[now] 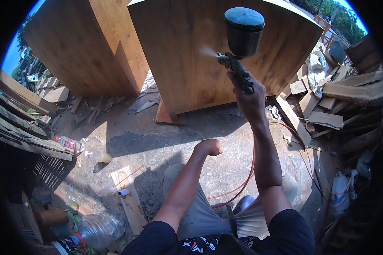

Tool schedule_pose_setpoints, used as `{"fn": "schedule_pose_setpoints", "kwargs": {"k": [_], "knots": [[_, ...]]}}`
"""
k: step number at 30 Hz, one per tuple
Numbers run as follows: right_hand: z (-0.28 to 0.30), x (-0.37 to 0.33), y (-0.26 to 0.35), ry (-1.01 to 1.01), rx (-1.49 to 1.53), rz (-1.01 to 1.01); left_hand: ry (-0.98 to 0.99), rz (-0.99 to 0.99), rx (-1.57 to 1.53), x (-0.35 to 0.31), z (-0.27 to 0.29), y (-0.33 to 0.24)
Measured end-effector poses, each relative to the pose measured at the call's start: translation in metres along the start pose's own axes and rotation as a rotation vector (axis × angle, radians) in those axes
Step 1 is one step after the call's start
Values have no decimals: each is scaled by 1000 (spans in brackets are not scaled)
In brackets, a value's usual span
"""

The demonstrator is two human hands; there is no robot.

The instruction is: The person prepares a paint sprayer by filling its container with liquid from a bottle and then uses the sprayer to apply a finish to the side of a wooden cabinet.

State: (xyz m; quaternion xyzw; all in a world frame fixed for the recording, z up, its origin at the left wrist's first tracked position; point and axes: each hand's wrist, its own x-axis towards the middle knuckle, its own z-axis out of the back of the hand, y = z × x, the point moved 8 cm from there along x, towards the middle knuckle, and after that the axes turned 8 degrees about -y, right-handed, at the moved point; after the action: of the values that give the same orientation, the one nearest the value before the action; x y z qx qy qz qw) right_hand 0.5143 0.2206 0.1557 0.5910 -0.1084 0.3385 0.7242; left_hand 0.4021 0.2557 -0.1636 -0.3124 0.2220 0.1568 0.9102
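Observation:
My right hand (252,95) is wrapped round the handle of a spray gun (238,70), raised in front of me. A dark paint cup (244,36) with a lid sits on top of the gun. Pale mist leaves the nozzle toward the left, across the face of a large brown wooden panel (187,51). Lower down, my left hand (210,147) is curled into a fist above the ground, apart from the panel, and nothing shows in it. A red hose (251,170) runs down beside my right forearm and along the ground.
Another wooden cabinet-like piece (76,51) stands at the left. Scrap boards (323,119) are heaped at the right. Plastic bottles (98,156), a large clear jug (100,229) and a plank (127,195) lie at the left. A white sack (340,195) rests at the right.

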Motion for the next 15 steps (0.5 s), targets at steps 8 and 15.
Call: {"fn": "schedule_pose_setpoints", "kwargs": {"k": [8, 15], "knots": [[19, 64, 83, -147, -9, 290, 53, -30, 23, 2, 2, -5], [12, 78, 104, -235, -60, 575, 31, -71, 43, -2, 5, -2]]}}
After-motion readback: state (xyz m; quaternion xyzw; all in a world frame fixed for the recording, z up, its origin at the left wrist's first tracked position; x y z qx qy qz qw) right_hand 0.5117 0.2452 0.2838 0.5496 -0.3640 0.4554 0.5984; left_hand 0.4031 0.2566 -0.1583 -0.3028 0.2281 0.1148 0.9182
